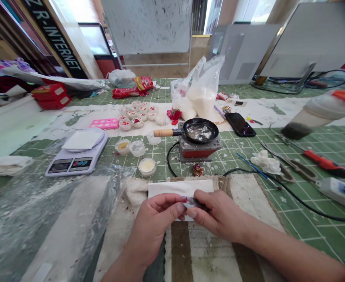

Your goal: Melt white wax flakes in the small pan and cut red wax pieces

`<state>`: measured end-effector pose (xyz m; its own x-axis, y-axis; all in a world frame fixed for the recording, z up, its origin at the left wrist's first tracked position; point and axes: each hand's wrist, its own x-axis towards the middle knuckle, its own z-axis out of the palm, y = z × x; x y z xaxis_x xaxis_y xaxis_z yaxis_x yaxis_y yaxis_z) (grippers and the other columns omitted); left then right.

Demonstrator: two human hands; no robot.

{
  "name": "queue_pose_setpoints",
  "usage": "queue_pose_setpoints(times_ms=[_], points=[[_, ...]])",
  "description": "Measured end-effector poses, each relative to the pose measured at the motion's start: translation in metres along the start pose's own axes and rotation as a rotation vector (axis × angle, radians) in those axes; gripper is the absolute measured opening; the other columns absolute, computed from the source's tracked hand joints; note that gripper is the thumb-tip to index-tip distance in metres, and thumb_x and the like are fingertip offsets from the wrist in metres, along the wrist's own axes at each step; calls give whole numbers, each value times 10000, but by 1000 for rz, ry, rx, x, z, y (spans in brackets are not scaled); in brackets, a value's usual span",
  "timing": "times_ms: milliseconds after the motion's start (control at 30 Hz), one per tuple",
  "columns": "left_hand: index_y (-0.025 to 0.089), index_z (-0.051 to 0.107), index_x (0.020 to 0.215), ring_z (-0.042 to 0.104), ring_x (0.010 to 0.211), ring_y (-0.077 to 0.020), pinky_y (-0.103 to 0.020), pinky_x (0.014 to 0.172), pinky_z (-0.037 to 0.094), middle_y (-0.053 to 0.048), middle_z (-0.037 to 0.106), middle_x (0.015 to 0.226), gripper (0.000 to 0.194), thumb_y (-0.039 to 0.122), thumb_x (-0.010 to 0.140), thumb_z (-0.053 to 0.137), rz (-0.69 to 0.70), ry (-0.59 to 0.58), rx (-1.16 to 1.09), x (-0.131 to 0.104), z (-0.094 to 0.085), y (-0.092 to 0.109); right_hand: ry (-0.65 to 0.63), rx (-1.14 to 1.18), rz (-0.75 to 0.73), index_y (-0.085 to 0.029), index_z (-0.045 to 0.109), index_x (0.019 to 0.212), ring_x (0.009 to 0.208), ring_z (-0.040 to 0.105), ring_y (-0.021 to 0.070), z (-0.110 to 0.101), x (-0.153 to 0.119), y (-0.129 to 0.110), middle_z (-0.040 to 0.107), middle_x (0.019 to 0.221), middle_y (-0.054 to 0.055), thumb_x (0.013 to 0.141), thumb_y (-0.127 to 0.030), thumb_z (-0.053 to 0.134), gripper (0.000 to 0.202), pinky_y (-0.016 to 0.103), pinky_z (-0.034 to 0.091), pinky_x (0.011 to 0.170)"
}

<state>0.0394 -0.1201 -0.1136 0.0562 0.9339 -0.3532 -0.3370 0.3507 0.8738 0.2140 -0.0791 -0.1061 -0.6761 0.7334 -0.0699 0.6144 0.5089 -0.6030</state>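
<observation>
My right hand point(215, 215) is closed round a small dark grey tool point(195, 203); its kind is mostly hidden by the fingers. Thumb and fingertips of my left hand point(163, 209) are pinched together at the tool's end, where a tiny pinkish-red bit point(185, 199) shows. Both hands meet over a folded white paper point(166, 188) lying on a striped cloth point(207, 250). Just beyond the paper sits a small dried flower bud point(198, 169). Behind it a small black frying pan point(201, 131) with white flakes in it rests on a little hot plate point(200, 150).
To the left stand a kitchen scale point(77, 150), several small round cups including a cream-filled one point(147, 167), and a pink mould point(104, 123). On the right lie a phone point(239, 124), scissors point(292, 162), a screwdriver point(326, 162) and a power strip point(338, 192). A bag of white powder point(203, 94) stands behind.
</observation>
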Motion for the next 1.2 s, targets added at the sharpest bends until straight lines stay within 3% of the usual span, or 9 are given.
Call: queue_pose_setpoints(times_ms=[567,1200], points=[[186,704,744,592,720,-98,-202,716,432,11,703,744,124,187,626,743,-11,17,-97,1,-1,-1,10,5,17,-181,448,713,489,363,71,0,0,1,418,551,-41,886,-502,308,390,218,187,470],[182,681,744,550,677,-70,-185,677,403,32,666,709,117,175,640,732,-36,-2,-163,0,0,0,-9,3,0,-185,423,703,489,348,71,3,0,2,388,551,-46,891,-500,295,389,217,183,472]])
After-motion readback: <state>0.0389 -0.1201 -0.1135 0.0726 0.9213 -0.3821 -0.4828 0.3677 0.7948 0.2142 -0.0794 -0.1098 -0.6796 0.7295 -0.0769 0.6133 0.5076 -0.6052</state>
